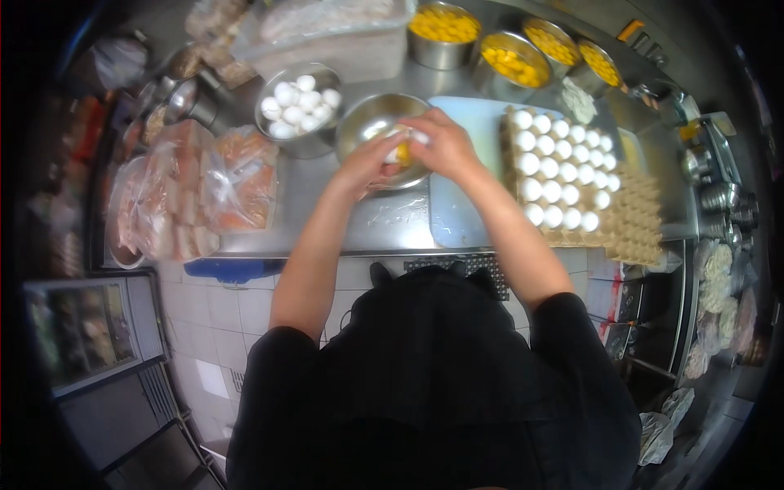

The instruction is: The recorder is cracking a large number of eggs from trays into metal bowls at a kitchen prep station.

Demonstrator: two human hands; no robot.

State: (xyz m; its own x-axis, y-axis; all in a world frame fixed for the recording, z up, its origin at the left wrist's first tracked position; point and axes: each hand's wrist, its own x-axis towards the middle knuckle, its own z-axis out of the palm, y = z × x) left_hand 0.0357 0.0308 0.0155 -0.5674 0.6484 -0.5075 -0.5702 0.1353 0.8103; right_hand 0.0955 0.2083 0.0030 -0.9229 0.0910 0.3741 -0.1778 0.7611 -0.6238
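Observation:
Over a steel mixing bowl (357, 122), both my hands are close together around a cracked egg (403, 153) with yellow yolk showing. My left hand (369, 166) curls round its left side. The fingers of my right hand (447, 145) are bent round a white piece of its shell. Motion blur and the fingers hide part of the egg. Behind and left of the bowl stands a steel pot (306, 149) heaped with white eggs or shells; I cannot tell which. To the right, a cardboard egg tray (513, 194) holds rows of white eggs (552, 170).
A blue cutting board (461, 216) lies beneath the tray. Bare egg-tray cardboard (637, 216) is at its right. Steel pots of yellow pieces (443, 24) line the back. Bagged pinkish food (241, 180) lies left, and a large plastic tub (351, 61) stands behind.

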